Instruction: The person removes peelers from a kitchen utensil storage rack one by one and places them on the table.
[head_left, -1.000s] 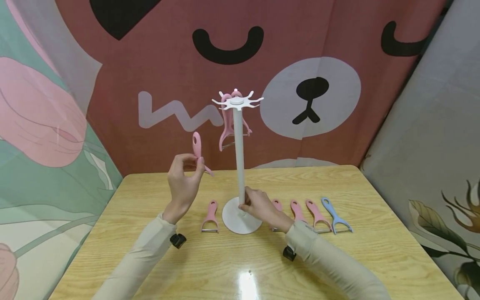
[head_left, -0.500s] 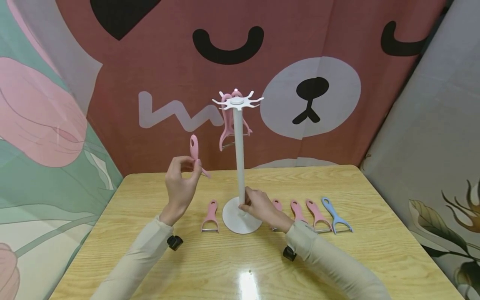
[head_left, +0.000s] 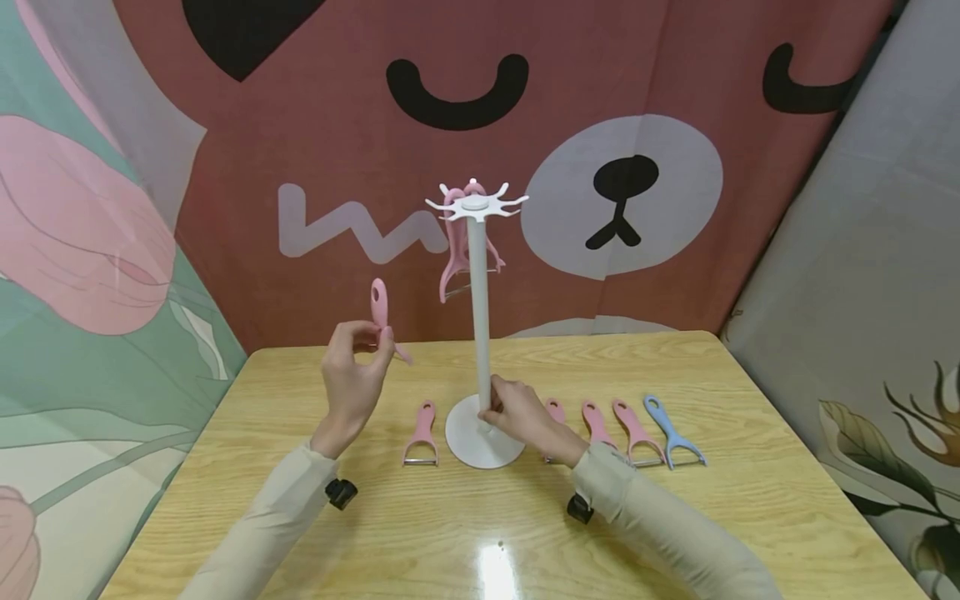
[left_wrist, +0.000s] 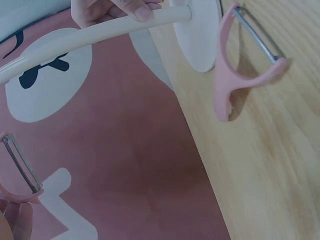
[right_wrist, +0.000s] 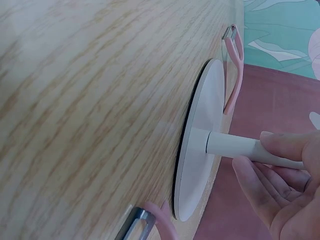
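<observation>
My left hand (head_left: pixel 352 379) pinches a pink peeler (head_left: pixel 380 304) between thumb and fingers, handle up, left of the white stand. In the left wrist view that peeler's metal blade (left_wrist: pixel 22 165) shows at the lower left. Low on the pole of the white stand (head_left: pixel 477 317), just above its round base (head_left: pixel 483 454), my right hand (head_left: pixel 521 412) grips with thumb and fingers. Two pink peelers (head_left: pixel 456 250) hang from hooks at the back of the stand's top, partly behind the pole. Another pink peeler (head_left: pixel 422 433) lies on the table left of the base.
Right of the base lie several pink peelers (head_left: pixel 633 429), partly behind my right forearm, and a blue peeler (head_left: pixel 672 429). The wooden table (head_left: pixel 420 533) ends at a printed cloth backdrop (head_left: pixel 337 125). Other hooks (head_left: pixel 517 200) ring the stand's top.
My left hand has drifted left and slightly down with the pink peeler, away from the stand. The right hand and the stand stay where they were.
</observation>
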